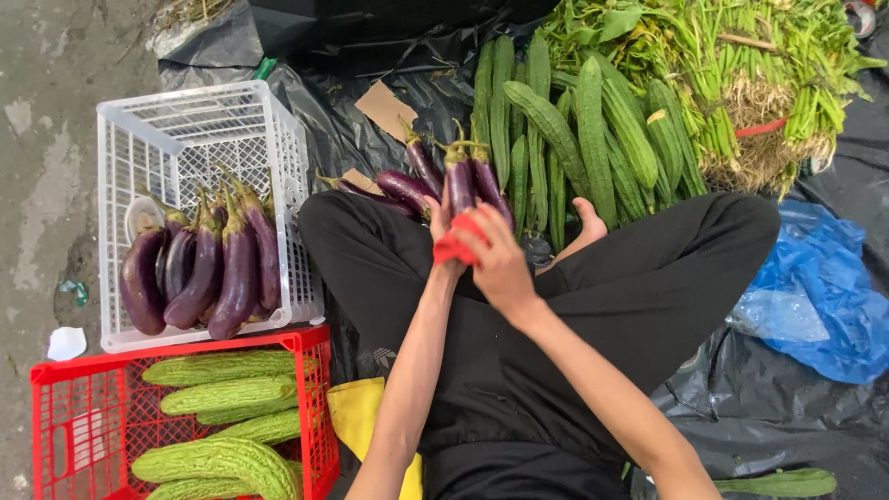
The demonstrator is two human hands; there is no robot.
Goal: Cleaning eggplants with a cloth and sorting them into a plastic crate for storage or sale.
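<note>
**Eggplant and red cloth in both hands, over a crossed lap**

Ground: black plastic sheeting (741, 407) spread over grey, stained concrete (46, 139). Person sits cross-legged on it in black trousers (519, 370); bare foot visible just beyond the lap.

Landmark: the lap. Both hands meet above its far edge. Left hand (441, 222) is closed round the lower part of a purple eggplant (460, 181), which stands nearly upright, green stem end away from the body. Right hand (500, 264) presses a red cloth (458, 243) against the eggplant's base, fingers curled over it. Hands touching, clamped together on the one fruit.

Eggplant: long, slim, glossy dark purple skin, green cap.

Around the lap:
- Just beyond it, a few more loose eggplants (403, 185) on the sheeting.
- Farther beyond, ridged green gourds (593, 139), then bundled leafy greens (741, 74).
- On the left-hand side, a white crate (185, 120) holding a row of eggplants.
- Nearer on that same side, a red crate (56, 389) of pale bumpy bitter gourds.
- On the right-hand side, a crumpled blue plastic bag (815, 296).
- A yellow cloth (356, 412) touches the left thigh.
</note>
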